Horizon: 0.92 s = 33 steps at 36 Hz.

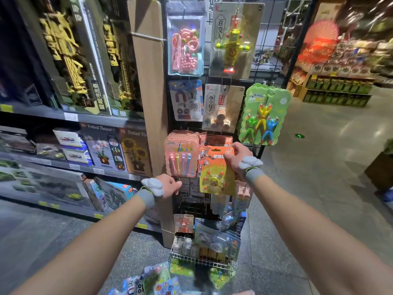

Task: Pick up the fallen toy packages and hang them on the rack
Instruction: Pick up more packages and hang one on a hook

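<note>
Toy packages (157, 279) lie scattered on the floor at the foot of the wire rack (270, 22), just in front of its wire basket (202, 259), and neither hand touches them. In the head view, the right hand (238, 156) pinches the top right corner of an orange toy package (215, 171), thumb in front and fingers curled behind, holding it upright against the rack's middle row, just beside a stack of pink packages (180, 154). The left hand (168, 186) is lower and to the left, fingers curled in close to the grid beneath the pink stack; whether it grips a peg there cannot be told. The two hands are apart, each wrist wearing a grey band. A green package (264, 116) hangs above the right hand.
</note>
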Available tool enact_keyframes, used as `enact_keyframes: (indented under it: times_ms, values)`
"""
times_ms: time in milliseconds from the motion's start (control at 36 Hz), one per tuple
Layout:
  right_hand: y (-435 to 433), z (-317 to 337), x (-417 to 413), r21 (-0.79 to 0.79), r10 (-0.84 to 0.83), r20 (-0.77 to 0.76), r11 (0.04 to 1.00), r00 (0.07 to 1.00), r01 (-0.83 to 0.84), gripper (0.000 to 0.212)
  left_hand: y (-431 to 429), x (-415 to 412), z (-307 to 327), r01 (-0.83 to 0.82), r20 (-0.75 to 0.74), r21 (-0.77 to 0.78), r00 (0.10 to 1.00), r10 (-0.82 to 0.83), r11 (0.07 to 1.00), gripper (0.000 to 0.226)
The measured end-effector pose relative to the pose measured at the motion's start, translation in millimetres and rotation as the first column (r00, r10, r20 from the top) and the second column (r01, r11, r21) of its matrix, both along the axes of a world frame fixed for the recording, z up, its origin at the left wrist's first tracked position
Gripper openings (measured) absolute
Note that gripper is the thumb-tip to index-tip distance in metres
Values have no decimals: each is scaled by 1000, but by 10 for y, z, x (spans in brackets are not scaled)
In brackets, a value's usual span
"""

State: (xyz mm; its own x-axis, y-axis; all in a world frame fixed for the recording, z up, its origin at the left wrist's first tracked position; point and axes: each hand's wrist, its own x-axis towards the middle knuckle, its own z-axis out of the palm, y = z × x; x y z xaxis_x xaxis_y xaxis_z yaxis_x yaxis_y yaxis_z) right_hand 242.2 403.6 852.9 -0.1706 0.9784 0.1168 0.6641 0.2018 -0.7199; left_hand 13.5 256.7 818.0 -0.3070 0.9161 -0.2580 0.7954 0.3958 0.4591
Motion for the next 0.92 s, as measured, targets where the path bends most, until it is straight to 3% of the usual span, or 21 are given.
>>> enact_keyframes:
  times_ms: [556,917]
  values:
    - [308,93,-198,-118,-117,101,985,988,129,45,-290,-110,-370,-50,87,-68,995,56,996,46]
    - [516,46,-377,-218,-198,-9,957,980,191,43,-700,-358,-720,-150,103,-119,981,163,982,48]
